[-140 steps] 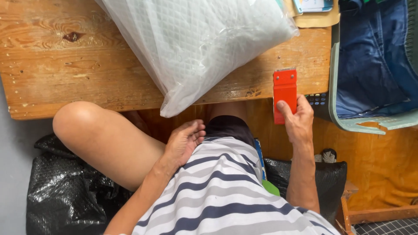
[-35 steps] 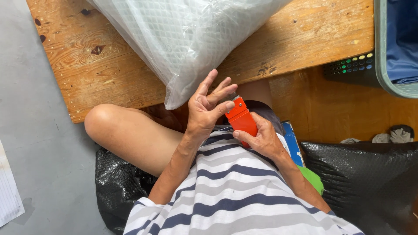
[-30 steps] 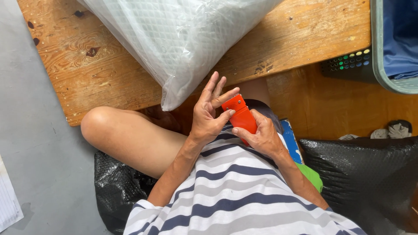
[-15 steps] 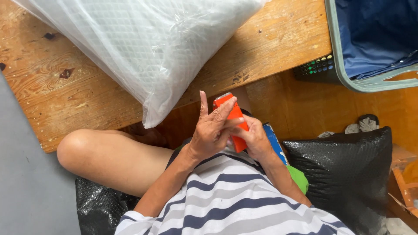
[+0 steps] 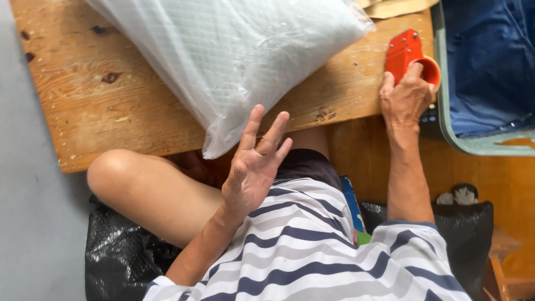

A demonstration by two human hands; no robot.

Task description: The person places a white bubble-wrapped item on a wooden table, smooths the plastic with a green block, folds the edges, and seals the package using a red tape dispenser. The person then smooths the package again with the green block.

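Moved from the lap, the dispenser now rests on the worktop under the gripping right hand — left hand open by the unsealed bag.

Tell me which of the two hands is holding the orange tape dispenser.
The right hand, stretched to the wooden table's right edge, grips the dispenser; the left hand is open and empty.

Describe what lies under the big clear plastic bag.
The clear plastic bag rests on a worn wooden table, its lower corner overhanging the edge near the open left hand. Anything under its middle is hidden.
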